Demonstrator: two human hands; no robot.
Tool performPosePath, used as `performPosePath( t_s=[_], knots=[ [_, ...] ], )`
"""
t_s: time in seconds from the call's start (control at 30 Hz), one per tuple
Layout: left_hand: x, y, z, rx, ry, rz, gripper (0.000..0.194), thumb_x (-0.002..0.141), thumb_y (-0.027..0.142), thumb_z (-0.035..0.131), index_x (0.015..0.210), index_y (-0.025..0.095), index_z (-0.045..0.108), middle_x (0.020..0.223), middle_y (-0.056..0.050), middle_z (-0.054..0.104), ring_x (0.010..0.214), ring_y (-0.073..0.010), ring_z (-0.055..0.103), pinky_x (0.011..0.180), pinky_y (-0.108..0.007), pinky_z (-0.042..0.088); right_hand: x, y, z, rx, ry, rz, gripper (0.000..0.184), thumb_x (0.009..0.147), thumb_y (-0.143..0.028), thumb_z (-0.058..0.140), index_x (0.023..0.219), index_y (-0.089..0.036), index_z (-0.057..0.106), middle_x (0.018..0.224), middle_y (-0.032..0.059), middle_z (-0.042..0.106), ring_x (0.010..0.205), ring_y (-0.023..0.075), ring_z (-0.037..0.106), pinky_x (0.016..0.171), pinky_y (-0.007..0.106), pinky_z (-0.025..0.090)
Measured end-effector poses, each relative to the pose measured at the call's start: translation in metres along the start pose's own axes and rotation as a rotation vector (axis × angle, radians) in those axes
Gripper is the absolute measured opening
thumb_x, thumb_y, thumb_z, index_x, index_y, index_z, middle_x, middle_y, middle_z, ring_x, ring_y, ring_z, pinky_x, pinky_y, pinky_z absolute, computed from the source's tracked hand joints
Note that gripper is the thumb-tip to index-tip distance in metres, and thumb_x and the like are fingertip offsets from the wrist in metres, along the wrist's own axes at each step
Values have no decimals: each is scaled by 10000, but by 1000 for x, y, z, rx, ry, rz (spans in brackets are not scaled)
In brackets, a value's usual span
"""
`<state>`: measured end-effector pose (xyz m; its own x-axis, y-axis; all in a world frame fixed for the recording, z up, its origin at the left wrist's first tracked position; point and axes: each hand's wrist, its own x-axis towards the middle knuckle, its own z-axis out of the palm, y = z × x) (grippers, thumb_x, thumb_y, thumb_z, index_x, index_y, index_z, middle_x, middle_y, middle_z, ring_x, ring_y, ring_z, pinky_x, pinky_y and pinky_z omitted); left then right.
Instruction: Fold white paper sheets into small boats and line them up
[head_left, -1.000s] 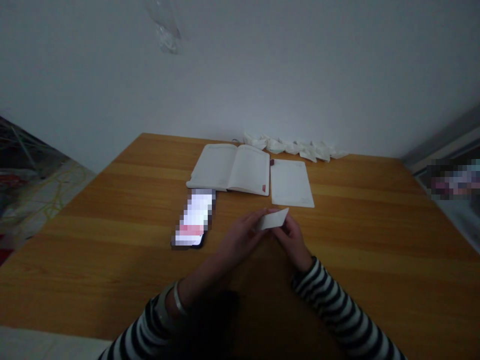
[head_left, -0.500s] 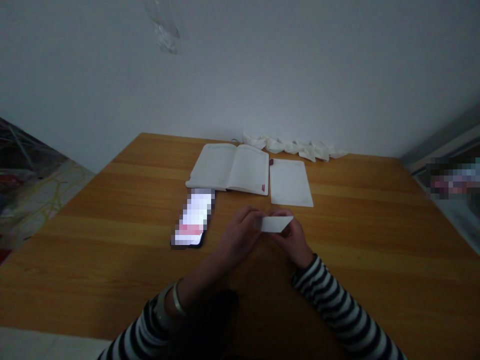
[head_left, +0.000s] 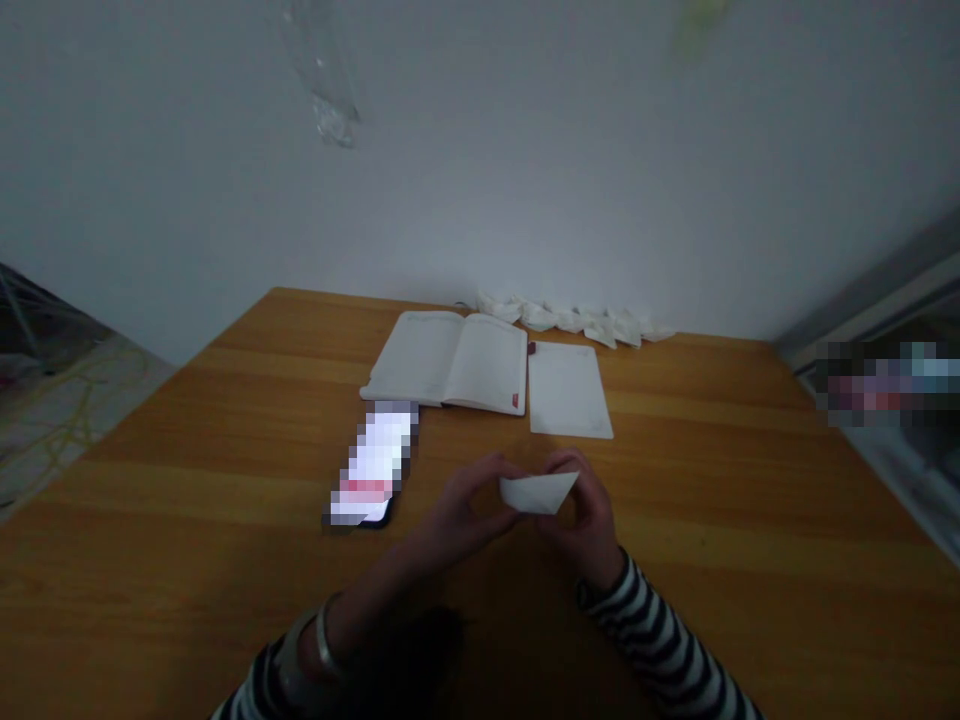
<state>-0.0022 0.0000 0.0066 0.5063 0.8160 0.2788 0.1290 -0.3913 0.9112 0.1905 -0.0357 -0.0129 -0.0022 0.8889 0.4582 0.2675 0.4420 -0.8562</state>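
Observation:
A small folded piece of white paper (head_left: 538,494) is held between my two hands above the wooden table (head_left: 697,560). My left hand (head_left: 471,505) has its fingers and thumb closed on the paper's left end. At the right end, my right hand (head_left: 589,515) pinches it with bent fingers; part of its grip is hidden behind the paper. The paper's left edge bows in a curve and its right corner comes to a point. Beyond the hands lies a loose white sheet (head_left: 570,392), flat on the table.
An open notebook (head_left: 491,362) lies left of the sheet. A lit phone (head_left: 375,460), its screen blurred, sits in front of it. A row of folded white paper pieces (head_left: 577,320) runs along the wall (head_left: 525,150). Clear plastic (head_left: 330,115) hangs on the wall.
The view has tilted up slightly, so everything sits lower. My left fingers have shifted to the paper's left end, and the paper now shows a curved, wider face.

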Motion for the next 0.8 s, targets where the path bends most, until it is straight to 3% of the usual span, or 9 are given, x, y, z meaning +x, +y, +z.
performPosePath(
  t_s=[0.17,0.37,0.47,0.57,0.67,0.8],
  knots=[
    [-2,-13,1,-96,9,-156,252,793,205,703,1036,179,641,1057,-73,693,1011,-224,631,917,-372,494,-6,10,7,151,11,121,307,718,-192,670,1005,-228,567,991,58,562,911,218,560,754,306,489],
    [-1,-26,1,13,75,-123,304,738,155,652,1040,185,633,1035,-63,700,1013,-231,639,928,-373,499,-12,21,17,260,-24,313,276,721,-181,696,965,-222,575,924,22,586,860,177,576,775,281,495],
    [-1,-35,1,155,85,-52,350,716,114,598,1056,198,609,1012,-61,686,962,-226,641,841,-339,523,-11,23,17,342,-87,437,334,753,-289,741,1019,-227,549,946,30,597,862,180,589,781,295,499],
    [-1,-48,5,298,53,74,426,658,69,545,1060,200,591,952,-59,655,861,-209,620,727,-294,517,-6,26,11,444,-171,485,419,772,-501,726,1025,-218,548,926,29,584,855,184,579,754,294,490],
    [-1,-56,10,460,29,219,448,612,52,509,1028,196,594,860,-40,606,797,-198,574,683,-277,481,6,30,0,340,-259,534,440,857,-624,564,833,-185,586,766,5,536,731,155,525,649,257,438],
    [3,-53,11,579,-16,350,388,702,41,497,1044,193,598,798,-11,560,737,-166,534,712,-269,461,23,34,-13,130,-501,579,502,877,-611,545,651,-162,564,619,-31,456,602,113,426,559,234,339]
  ],
)
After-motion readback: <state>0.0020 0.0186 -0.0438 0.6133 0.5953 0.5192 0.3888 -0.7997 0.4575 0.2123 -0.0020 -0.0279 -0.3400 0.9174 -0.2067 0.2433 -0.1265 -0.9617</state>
